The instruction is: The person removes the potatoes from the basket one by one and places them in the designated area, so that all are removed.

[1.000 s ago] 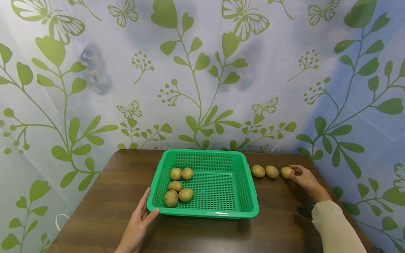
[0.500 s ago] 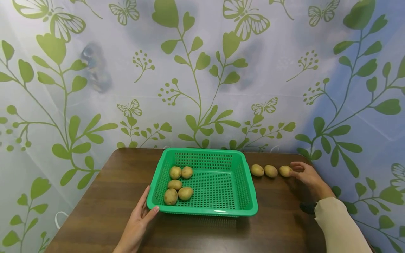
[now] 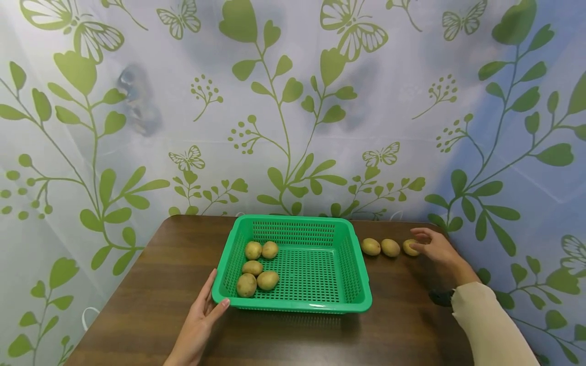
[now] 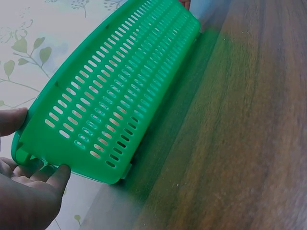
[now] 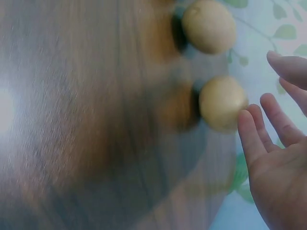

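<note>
A green slotted plastic basket (image 3: 299,306) stands on the brown table, with several potatoes (image 3: 268,280) grouped in its left part. My left hand (image 3: 197,317) holds the basket's front left corner; in the left wrist view, fingers (image 4: 58,178) curl round the rim. Three potatoes sit in a row right of the basket. My right hand (image 3: 441,256) is at the rightmost potato (image 3: 408,247), partly covering it, fingers apart. In the right wrist view, a fingertip overlaps that potato (image 5: 221,101); contact cannot be told. The middle potato (image 5: 209,26) lies beyond it.
The potato (image 3: 371,247) nearest the basket lies just off its right wall. A dark object (image 3: 441,298) shows by the right sleeve (image 3: 490,323), its kind unclear. Behind the wooden table (image 3: 151,284) hangs a pale curtain (image 3: 293,127) with green leaf and butterfly prints.
The right hand's fingers were close against the rightmost potato; they have spread and now reach over its back right side. The left hand and basket stay put.
</note>
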Demonstrator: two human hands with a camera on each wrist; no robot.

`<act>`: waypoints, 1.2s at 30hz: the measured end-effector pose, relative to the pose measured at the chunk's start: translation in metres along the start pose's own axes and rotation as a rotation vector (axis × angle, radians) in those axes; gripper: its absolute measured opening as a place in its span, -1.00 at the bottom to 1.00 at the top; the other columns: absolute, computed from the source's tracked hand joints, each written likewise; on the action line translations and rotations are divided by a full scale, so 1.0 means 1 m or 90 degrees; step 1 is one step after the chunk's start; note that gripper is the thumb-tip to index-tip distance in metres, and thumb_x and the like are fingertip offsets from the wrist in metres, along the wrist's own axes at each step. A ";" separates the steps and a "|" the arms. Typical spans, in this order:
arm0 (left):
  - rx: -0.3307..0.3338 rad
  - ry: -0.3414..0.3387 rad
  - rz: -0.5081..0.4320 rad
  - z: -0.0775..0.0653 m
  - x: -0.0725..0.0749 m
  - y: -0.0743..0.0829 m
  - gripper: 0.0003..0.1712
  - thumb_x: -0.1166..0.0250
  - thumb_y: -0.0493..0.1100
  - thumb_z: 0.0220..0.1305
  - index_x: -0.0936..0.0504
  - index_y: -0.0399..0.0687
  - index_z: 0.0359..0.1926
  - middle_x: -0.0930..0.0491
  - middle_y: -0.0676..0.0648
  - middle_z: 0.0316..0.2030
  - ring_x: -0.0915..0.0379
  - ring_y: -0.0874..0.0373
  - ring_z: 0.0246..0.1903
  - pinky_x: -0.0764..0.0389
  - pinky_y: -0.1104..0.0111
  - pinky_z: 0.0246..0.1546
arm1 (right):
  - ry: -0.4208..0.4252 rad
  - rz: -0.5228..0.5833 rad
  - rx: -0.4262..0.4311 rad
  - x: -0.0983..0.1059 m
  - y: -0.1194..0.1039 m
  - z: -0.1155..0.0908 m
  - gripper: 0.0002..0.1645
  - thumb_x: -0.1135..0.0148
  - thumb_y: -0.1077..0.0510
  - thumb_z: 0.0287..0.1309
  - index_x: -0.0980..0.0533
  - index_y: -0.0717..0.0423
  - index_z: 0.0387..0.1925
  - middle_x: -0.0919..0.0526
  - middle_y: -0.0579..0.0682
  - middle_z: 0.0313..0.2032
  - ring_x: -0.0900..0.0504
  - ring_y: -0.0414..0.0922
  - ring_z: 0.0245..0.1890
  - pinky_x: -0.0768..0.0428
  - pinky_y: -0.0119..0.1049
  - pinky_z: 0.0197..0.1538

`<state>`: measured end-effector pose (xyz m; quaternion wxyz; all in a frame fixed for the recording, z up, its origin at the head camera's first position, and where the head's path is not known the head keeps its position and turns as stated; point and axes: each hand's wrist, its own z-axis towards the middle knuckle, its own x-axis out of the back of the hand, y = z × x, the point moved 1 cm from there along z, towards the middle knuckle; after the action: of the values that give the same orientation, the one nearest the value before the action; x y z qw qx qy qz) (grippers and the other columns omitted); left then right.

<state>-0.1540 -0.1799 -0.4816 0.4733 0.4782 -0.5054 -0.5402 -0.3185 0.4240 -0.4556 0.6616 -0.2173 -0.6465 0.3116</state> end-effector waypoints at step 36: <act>-0.013 -0.002 0.010 0.000 0.001 -0.001 -0.04 -0.22 -0.17 0.55 0.21 0.13 0.69 0.27 -0.16 0.63 0.29 -0.18 0.56 -0.26 0.62 0.18 | -0.187 0.049 0.121 -0.038 -0.107 0.039 -0.32 -0.30 0.07 0.45 -0.33 0.18 0.46 -0.36 0.35 0.36 -0.38 0.37 0.32 -0.51 0.23 0.19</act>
<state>-0.1546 -0.1806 -0.4830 0.4816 0.4688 -0.5041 -0.5424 -0.3421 0.3172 -0.4061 0.5653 -0.1308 -0.6951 0.4245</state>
